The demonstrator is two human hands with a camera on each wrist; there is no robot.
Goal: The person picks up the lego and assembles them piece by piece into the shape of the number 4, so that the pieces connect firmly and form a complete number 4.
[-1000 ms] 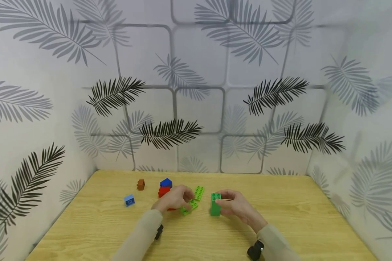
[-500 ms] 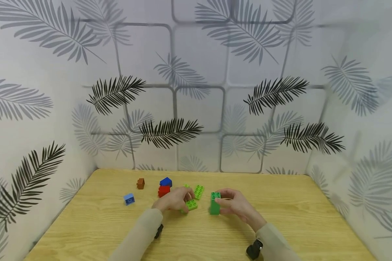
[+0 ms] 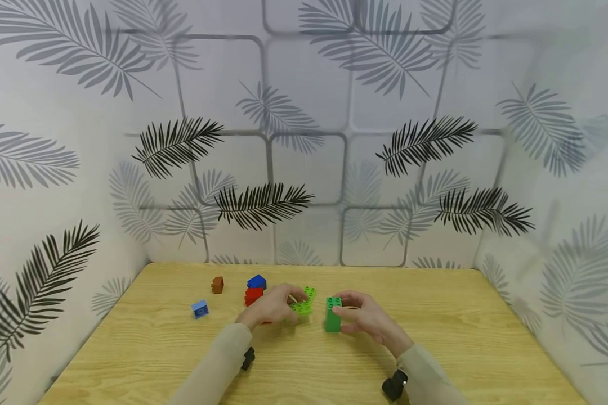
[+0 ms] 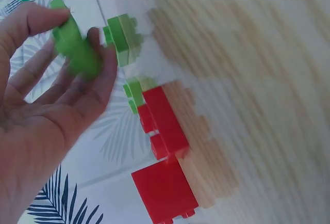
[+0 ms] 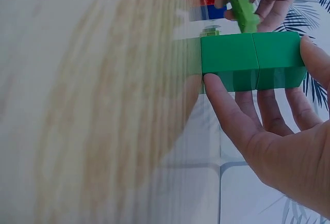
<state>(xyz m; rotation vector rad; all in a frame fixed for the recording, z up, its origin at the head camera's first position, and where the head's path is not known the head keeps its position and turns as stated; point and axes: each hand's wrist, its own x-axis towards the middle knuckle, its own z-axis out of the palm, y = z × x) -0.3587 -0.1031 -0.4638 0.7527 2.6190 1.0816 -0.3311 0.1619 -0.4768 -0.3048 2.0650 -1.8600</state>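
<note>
My left hand pinches a light green toy building brick between thumb and fingers, raised off the table in the left wrist view. Another light green brick lies just beyond that hand. Two dark green bricks, stacked into an upright tower, stand to the right. Around the tower's side curl the thumb and fingers of my right hand; the seam between its two bricks shows in the right wrist view. Red bricks sit beside my left hand, partly hidden by it in the head view.
A dark blue brick lies behind the red ones. Farther left are a brown brick and a light blue brick. The wooden table meets a leaf-patterned wall covering at its back edge.
My left hand has picked up the light green brick it was reaching over and carried it slightly up and to the right. The right hand and the dark green tower have stayed put.
</note>
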